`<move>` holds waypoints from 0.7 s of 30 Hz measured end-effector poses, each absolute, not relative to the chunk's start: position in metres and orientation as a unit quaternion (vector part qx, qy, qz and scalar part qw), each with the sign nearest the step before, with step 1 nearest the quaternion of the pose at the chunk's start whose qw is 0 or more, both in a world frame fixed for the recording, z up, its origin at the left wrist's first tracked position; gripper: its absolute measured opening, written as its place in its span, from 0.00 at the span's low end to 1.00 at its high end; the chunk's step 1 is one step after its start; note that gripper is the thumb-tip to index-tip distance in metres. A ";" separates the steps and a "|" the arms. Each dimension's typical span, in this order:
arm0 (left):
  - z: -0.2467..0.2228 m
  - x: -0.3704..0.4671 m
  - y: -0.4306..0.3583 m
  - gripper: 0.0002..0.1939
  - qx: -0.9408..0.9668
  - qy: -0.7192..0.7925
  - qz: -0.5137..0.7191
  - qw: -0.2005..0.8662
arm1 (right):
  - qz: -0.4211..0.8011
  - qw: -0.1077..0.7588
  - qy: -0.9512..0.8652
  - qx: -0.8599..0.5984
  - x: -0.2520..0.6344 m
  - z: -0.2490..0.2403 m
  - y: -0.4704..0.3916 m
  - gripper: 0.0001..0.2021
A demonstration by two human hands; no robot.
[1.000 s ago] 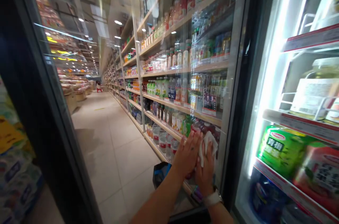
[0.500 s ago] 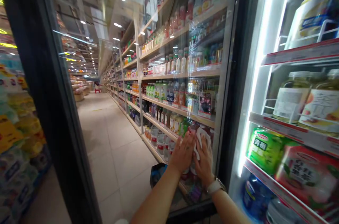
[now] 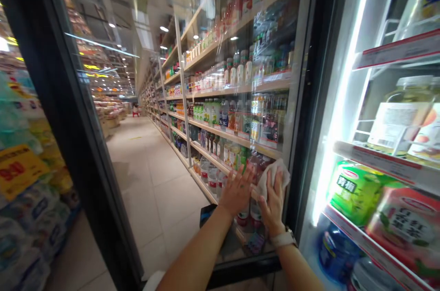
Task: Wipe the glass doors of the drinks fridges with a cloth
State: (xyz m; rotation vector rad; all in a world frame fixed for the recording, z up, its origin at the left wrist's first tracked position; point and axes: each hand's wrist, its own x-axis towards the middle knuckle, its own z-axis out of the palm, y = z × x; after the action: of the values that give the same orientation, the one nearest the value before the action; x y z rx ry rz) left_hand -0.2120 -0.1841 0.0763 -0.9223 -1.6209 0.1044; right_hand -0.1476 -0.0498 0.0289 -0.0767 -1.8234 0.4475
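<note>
A glass door (image 3: 151, 167) in a black frame stands before me, with shelves of bottles showing through it. My left hand (image 3: 237, 192) lies against the lower part of the glass, fingers spread, holding nothing. Just right of it, my right hand (image 3: 273, 201) presses a crumpled white cloth (image 3: 282, 174) to the glass near the frame's right side. The fingers of that hand lie over the cloth, and a watch with a light band (image 3: 283, 238) circles the wrist.
Lit cooler shelves (image 3: 388, 162) with bottles and green and red packs stand close on the right. Stacked goods with an orange price sign (image 3: 20, 169) are at the left. A tiled aisle (image 3: 137, 153) runs back beyond the glass.
My right hand has moved right with the cloth, away from my left hand, toward the frame. My left hand stays on the glass, and the view has shifted slightly.
</note>
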 end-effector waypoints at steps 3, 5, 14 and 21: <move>0.076 -0.213 -0.184 0.30 -0.397 -0.701 0.045 0.591 | 0.211 0.595 -0.775 -0.044 -0.149 0.028 -0.053 0.29; 0.077 -0.212 -0.184 0.30 -0.401 -0.703 0.045 0.586 | 0.215 0.600 -0.768 -0.061 -0.152 0.028 -0.058 0.28; 0.078 -0.209 -0.184 0.30 -0.396 -0.689 0.048 0.605 | 0.189 0.632 -0.749 -0.063 -0.165 0.022 -0.049 0.29; 0.077 -0.207 -0.183 0.29 -0.389 -0.686 0.046 0.613 | 0.244 0.657 -0.707 -0.092 -0.167 0.017 -0.057 0.30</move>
State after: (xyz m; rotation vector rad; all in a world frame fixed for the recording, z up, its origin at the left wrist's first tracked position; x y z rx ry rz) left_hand -0.2065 -0.1832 0.0773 -0.8964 -1.5830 0.1058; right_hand -0.1673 -0.0567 0.0172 -0.2090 -1.6024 0.5537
